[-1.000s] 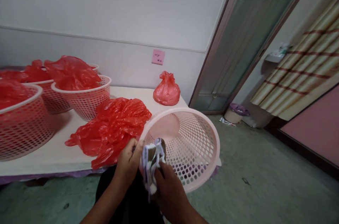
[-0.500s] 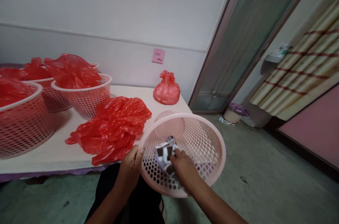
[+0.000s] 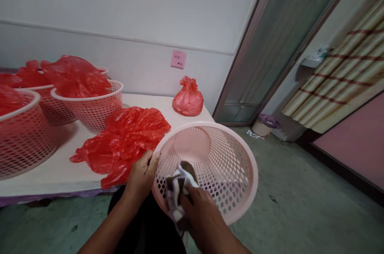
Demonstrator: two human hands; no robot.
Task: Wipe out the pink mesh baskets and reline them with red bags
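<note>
A pink plastic mesh basket (image 3: 251, 158) is tipped toward me at the table's near edge, its inside facing me. My left hand (image 3: 141, 176) is closed on the left side of its rim, thumb along the edge. In my right hand (image 3: 200, 211) is a crumpled white, brown and lavender cloth (image 3: 180, 186), held over the near part of the basket. The cloth hangs across the near rim and partly hides it. My right fingertips are partly covered by the cloth. Nothing else shows inside the basket.
Crumpled red plastic bags (image 3: 129, 138) lie left of the basket on the white-covered table (image 3: 75, 174). Several baskets (image 3: 90, 112) with red bags stand further left. A tied red bag (image 3: 188, 98) sits by the wall. On the floor to the right is a lined bin (image 3: 264, 126).
My right hand has drawn the cloth from inside the basket toward me, to the near rim. My left hand still grips the basket, which has tilted a little more toward me.
</note>
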